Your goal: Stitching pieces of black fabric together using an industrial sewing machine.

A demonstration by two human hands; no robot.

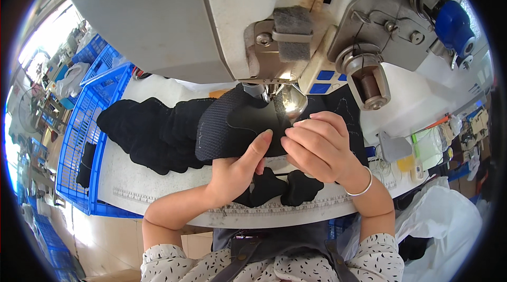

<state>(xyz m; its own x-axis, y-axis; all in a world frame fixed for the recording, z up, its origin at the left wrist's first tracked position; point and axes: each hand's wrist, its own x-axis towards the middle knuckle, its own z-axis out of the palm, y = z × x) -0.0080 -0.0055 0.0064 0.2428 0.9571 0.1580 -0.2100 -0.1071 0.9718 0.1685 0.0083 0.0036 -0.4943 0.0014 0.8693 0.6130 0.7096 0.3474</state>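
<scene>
A curved black shoe upper [219,129], with a mesh side and a smooth panel, lies under the presser foot [266,92] of a sewing machine. My left hand [229,174] grips its near edge, the thumb on top and the other fingers beneath. Just right of the needle area, my right hand [319,147] is closed in a pinch at the upper's right edge; the fingertips partly hide what they hold. A shiny round metal part [293,102] stands beyond those fingers. Small black pieces [301,187] lie on the table between my wrists.
A row of stacked black pieces [153,134] stretches left across the white table [127,184], which has a ruler scale along its front. Blue baskets [79,158] stand at the left. A brown thread bobbin [369,84] hangs at the machine's right. White plastic bags [438,224] fill the lower right.
</scene>
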